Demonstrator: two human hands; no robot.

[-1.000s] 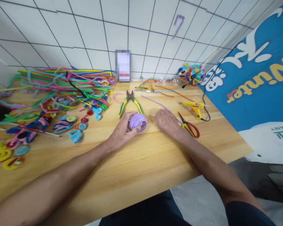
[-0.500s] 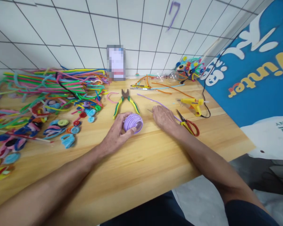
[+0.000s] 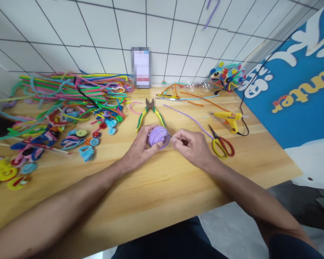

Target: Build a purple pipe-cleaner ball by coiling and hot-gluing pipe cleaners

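My left hand (image 3: 140, 148) is wrapped round a purple pipe-cleaner coil (image 3: 157, 136), wound into a rounded hollow shape with its opening turned to the right. Close by that opening, my right hand (image 3: 191, 145) is closed in a pinch; what its fingertips hold is too small to make out. Just beyond the coil lie pliers (image 3: 150, 108) with green and yellow handles, jaws pointing away. A loose purple pipe cleaner (image 3: 187, 116) runs across the table behind my right hand. To the right of that hand rest scissors (image 3: 221, 144) with red and yellow handles.
A yellow glue gun (image 3: 229, 119) with a black cord lies at the right. Bundled pipe cleaners (image 3: 70, 90) and several small coiled pieces (image 3: 86, 153) cover the left side. A phone (image 3: 141, 68) leans on the tiled wall, near a craft knife (image 3: 167, 96).
My right hand has lifted from the table and come up to the coil's opening, its fingers now pinched. My left hand still holds the coil. The whole view has shifted slightly.
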